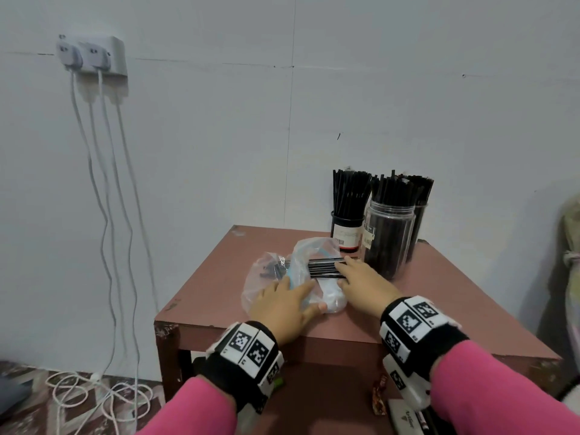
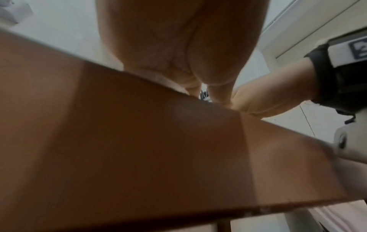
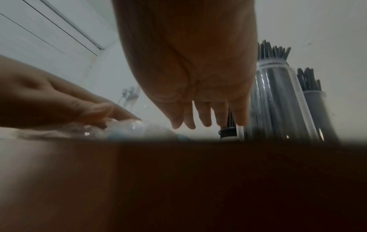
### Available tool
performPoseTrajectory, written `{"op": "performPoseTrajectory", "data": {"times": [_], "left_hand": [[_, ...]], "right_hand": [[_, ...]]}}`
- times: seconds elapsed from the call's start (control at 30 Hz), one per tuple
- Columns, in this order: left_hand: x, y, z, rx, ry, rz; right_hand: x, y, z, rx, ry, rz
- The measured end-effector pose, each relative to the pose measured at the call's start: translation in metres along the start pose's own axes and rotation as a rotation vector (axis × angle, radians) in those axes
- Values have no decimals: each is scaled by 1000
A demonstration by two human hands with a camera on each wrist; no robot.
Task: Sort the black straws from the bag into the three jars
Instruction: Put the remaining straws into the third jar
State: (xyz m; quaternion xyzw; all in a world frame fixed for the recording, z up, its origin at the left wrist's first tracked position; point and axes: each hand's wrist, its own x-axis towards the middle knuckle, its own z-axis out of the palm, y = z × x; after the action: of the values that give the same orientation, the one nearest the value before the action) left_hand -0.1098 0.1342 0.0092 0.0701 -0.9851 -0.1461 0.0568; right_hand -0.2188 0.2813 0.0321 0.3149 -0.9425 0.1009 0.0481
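Fingers of the right hand [image 1: 361, 285] lie straight on loose black straws [image 1: 323, 267] jutting from the bag [image 1: 270, 277], which the flat left hand [image 1: 282, 309] presses onto the worktop [image 1: 439, 293].

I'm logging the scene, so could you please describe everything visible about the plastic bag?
The plastic bag is thin, clear and crumpled, with a pale blue strip, and lies flat on the brown table before the jars. Black straws stick out of its mouth. The left hand rests on it with straight fingers; the right hand lies on the straws.
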Motion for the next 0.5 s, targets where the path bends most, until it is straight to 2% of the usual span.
{"op": "performPoseTrajectory", "data": {"times": [0.13,0.23,0.33,0.5], "left_hand": [[9,-6,5,-83,90,-26],[12,-8,4,-114,121,-61],[14,-9,2,-141,99,-83],[18,-11,0,-115,34,-79]], "right_hand": [[2,-1,16,-30,2,88],[1,0,24,-91,58,156],[0,2,29,-119,154,161],[2,0,28,-36,121,166]]}}
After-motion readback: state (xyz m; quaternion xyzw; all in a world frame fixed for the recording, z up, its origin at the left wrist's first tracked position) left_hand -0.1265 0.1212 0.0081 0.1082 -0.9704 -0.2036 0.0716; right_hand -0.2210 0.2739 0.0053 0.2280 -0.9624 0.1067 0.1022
